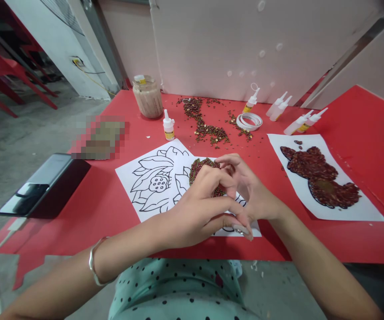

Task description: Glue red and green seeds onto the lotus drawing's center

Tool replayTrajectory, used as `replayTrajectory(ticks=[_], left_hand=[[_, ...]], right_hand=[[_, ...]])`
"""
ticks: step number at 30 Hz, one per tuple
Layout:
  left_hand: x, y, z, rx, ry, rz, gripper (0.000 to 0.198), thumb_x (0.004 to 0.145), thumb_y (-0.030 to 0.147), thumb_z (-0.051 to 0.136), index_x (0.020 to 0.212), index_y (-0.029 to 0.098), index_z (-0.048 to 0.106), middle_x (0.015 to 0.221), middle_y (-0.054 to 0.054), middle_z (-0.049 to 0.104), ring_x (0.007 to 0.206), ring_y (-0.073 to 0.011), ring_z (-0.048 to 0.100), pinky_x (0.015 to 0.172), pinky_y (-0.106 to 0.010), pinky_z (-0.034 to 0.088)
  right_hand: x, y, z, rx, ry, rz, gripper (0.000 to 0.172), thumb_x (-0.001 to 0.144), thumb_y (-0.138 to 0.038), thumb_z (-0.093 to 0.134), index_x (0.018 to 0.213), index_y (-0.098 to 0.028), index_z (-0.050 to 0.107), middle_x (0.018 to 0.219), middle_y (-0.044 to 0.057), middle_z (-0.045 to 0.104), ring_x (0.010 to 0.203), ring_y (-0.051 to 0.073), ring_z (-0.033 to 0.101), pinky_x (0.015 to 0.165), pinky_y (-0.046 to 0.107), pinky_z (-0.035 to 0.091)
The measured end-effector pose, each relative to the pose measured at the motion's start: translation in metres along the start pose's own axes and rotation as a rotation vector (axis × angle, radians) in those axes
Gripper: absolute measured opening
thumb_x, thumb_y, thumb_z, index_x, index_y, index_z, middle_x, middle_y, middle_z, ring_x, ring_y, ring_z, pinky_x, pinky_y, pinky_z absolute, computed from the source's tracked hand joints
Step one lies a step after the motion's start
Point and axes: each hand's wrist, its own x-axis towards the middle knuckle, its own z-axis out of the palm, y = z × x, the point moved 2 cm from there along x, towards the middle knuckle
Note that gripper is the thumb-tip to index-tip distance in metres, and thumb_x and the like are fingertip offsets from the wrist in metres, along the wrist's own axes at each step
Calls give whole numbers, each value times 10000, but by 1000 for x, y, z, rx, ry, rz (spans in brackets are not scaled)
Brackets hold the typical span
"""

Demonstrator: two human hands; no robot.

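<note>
My left hand point(205, 202), with its fingers curled, meets my right hand point(250, 191), whose fingers are bent in a pinch. The fingertips come together, and whatever lies between them is hidden. Below them is a white sheet with a black flower line drawing point(151, 169), lying at a slant and partly covered by another sheet. Small red and green seeds point(203, 168) fill a patch of the drawing just beyond my hands. My left hand and forearm hide part of the sheets.
Loose seeds point(212, 133) lie scattered at the back of the red table point(105, 226). Around them are a jar point(147, 100), a dropper bottle point(168, 126), a white tape roll point(249, 121) and several more bottles point(278, 106). A seed-covered picture point(325, 178) lies right, a phone point(41, 186) left.
</note>
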Motion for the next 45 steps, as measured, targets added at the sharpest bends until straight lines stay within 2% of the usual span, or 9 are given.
replayTrajectory(ticks=[9, 19, 22, 25, 28, 31, 38, 41, 45], left_hand=[[-4, -3, 1, 5, 39, -27, 200, 886, 357, 536, 804, 217, 653, 903, -24, 418, 881, -139, 417, 805, -269, 429], [1, -7, -12, 79, 163, 21, 84, 848, 290, 620, 804, 222, 643, 952, -25, 454, 923, -137, 448, 790, -269, 443], [2, -7, -13, 108, 161, 33, 101, 817, 329, 649, 832, 230, 656, 961, -27, 465, 915, -141, 445, 801, -279, 442], [2, -4, -11, 119, 96, 47, 127, 808, 357, 644, 852, 240, 669, 960, -31, 475, 934, -150, 441, 816, -287, 435], [1, -1, -8, 132, 45, 67, 82, 842, 304, 617, 829, 255, 682, 923, -24, 489, 931, -152, 440, 852, -303, 407], [2, 2, -7, 148, 44, 90, 69, 846, 267, 622, 827, 251, 686, 917, -20, 498, 927, -155, 438, 861, -306, 385], [4, 7, -9, 221, 2, 84, 50, 848, 231, 624, 858, 255, 667, 916, -14, 503, 913, -157, 410, 819, -275, 385], [4, 9, -10, 284, 2, 124, 66, 850, 189, 621, 872, 241, 656, 896, -13, 498, 886, -155, 393, 798, -267, 396], [4, 8, -9, 386, -3, 191, 111, 855, 129, 600, 880, 229, 639, 890, -11, 504, 899, -157, 386, 849, -275, 403]], right_hand=[[2, 0, -3, 18, 16, -31, 1051, 293, -691, 790, 1236, -411, 420, 1047, 19, 339, 874, 184, 395, 796, 325, 406], [3, 0, -7, -36, 86, -80, 1174, 127, -722, 757, 1210, -425, 415, 1038, 17, 364, 831, 190, 404, 728, 332, 397], [3, 1, -9, -61, 104, -77, 1202, 98, -731, 744, 1209, -415, 414, 1028, 19, 361, 828, 193, 405, 720, 337, 401], [3, 0, -8, -67, 93, -72, 1178, 133, -742, 742, 1214, -409, 412, 1033, 21, 355, 849, 198, 413, 753, 350, 411], [2, -1, -6, -77, 76, -74, 1119, 197, -740, 753, 1213, -414, 415, 1037, 20, 345, 856, 195, 414, 759, 348, 413], [2, -3, -6, -79, 60, -71, 1069, 252, -722, 769, 1217, -423, 419, 1046, 20, 337, 857, 189, 413, 751, 340, 416], [2, -5, -11, -157, 66, -75, 1057, 279, -710, 783, 1229, -415, 427, 1041, 20, 335, 844, 185, 390, 751, 349, 417], [3, -6, -12, -195, 77, -74, 1019, 308, -711, 780, 1219, -411, 436, 1034, 20, 340, 848, 188, 385, 745, 350, 407], [4, -7, -13, -216, 81, -100, 976, 351, -690, 788, 1223, -420, 442, 1034, 18, 333, 877, 193, 383, 739, 339, 397]])
